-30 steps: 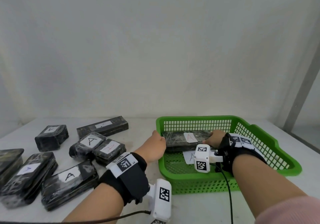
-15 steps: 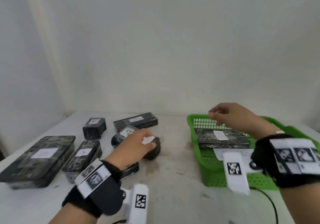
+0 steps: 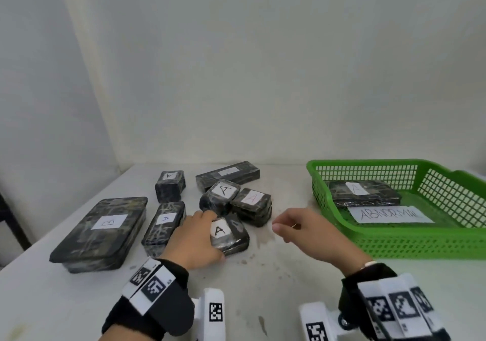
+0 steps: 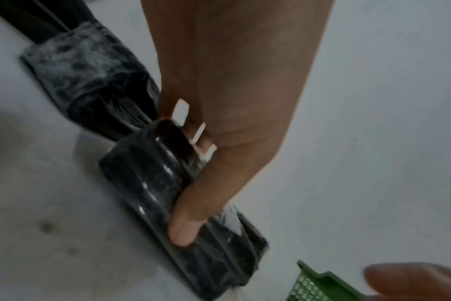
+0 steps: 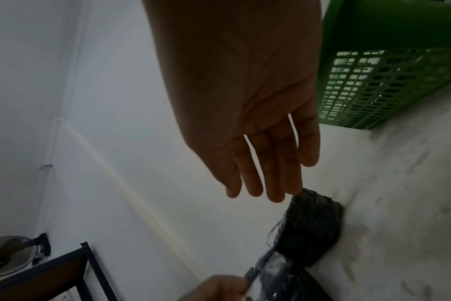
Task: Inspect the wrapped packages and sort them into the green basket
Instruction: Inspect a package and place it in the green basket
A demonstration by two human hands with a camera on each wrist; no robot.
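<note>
At the near middle of the white tabletop (image 3: 263,301), the left hand (image 3: 193,238) is now gripping a black film-wrapped package with a white "A" label (image 3: 228,232), thumb and fingers (image 4: 185,228) curled round its edges, having left the basket a second ago. The right hand (image 3: 305,228) is trailing across empty, fingers (image 5: 273,179) loosely extended and holding nothing. Further back, more wrapped black packages (image 3: 236,193) are waiting near the left and far edges. At the right edge, the green plastic mesh basket (image 3: 420,243) is holding one long wrapped package (image 3: 365,192) above an "ABNORMAL" paper sign (image 3: 389,214); the next inspection appears to be starting.
</note>
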